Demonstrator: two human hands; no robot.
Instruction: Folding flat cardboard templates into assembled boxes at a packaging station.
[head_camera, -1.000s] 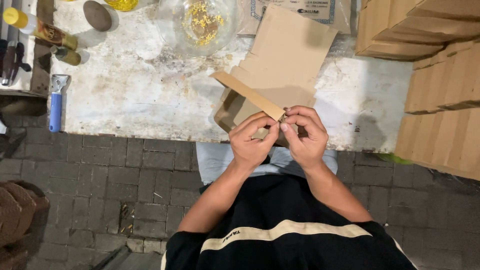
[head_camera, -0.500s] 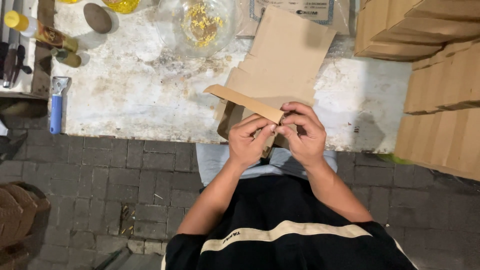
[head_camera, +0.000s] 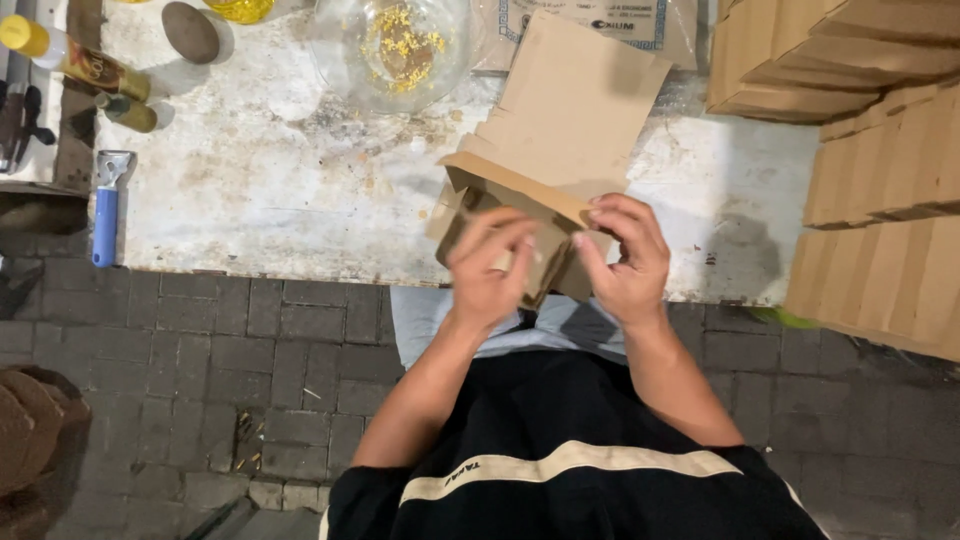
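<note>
— Where's the cardboard box (head_camera: 500, 215)?
— At the near edge of the worn white table (head_camera: 250, 180). Your left hand (head_camera: 490, 265) and right hand (head_camera: 620, 255) both pinch its folded flaps.

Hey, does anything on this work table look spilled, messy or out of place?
Yes. Yellow crumbs lie scattered on the stained white table below the clear glass bowl that holds more of them. The cardboard box looks undamaged.

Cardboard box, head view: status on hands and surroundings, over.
Left hand and right hand both grip the half-folded cardboard box at the table edge. Glass bowl behind, box stacks to the right, apart from the hands.
</note>
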